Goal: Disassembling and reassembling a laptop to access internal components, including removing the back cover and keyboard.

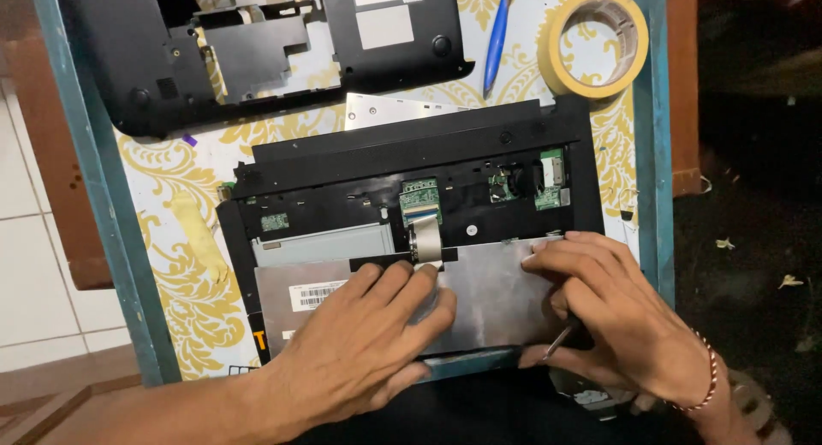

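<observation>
An opened black laptop body [411, 158] lies on a small table, with green circuit boards and a white ribbon cable [425, 238] showing. A silver metal plate [492, 291] covers its near half. My left hand [368, 334] lies flat on that plate, fingers pressing near the ribbon cable. My right hand [612, 312] rests on the plate's right edge and grips a thin metal tool [558, 338], whose tip points down to the left.
A separate black laptop bottom cover [257, 51] lies at the back of the table [163, 265], which has a yellow-and-white patterned top and teal frame. A roll of yellow tape [597, 41] and a blue tool [497, 34] lie at the back right. White floor tiles lie to the left.
</observation>
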